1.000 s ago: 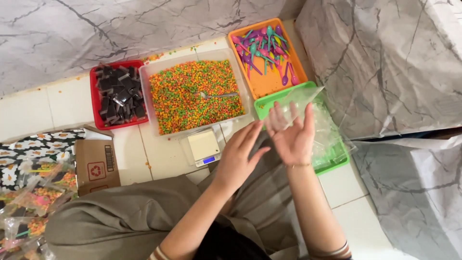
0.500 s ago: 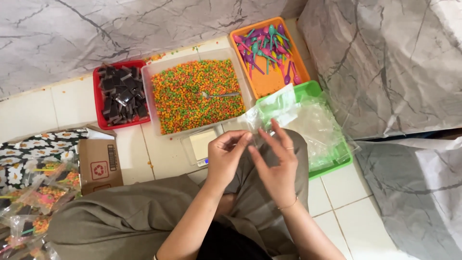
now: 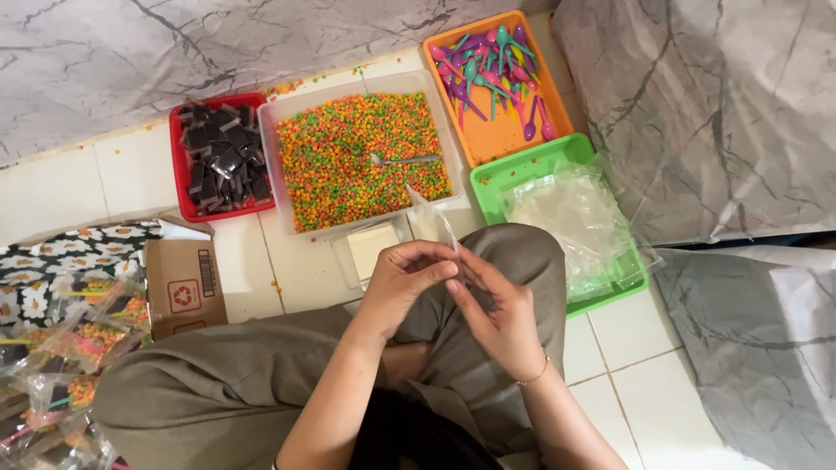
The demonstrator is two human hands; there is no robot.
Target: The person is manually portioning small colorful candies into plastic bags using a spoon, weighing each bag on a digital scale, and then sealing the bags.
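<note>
Pinching a small clear plastic bag (image 3: 433,218) between both hands at the centre of the frame, you hold it above your lap, its top corner standing up over the near edge of the clear rectangular tub of orange, green and yellow puffed grains (image 3: 361,158). Your left hand (image 3: 402,283) has thumb and forefinger pressed together on the bag's lower edge; your right hand (image 3: 496,315) meets it from the right, fingers closed on the same edge. It looks like the step of rubbing the bag's mouth open. The next move would call for parting the two layers so one hand comes free.

A metal spoon (image 3: 402,160) lies in the grains. Just below the tub sits a small white scale (image 3: 370,248). To the right, a green tray (image 3: 557,158) holds a heap of clear bags (image 3: 566,218); above it, an orange tray (image 3: 501,144) carries coloured plastic spoons (image 3: 489,61). At upper left, a red tray (image 3: 178,174) holds dark wrapped pieces (image 3: 218,157). A brown cardboard box (image 3: 183,283) and filled packets (image 3: 61,348) lie at lower left on the white tiled floor (image 3: 70,187).
</note>
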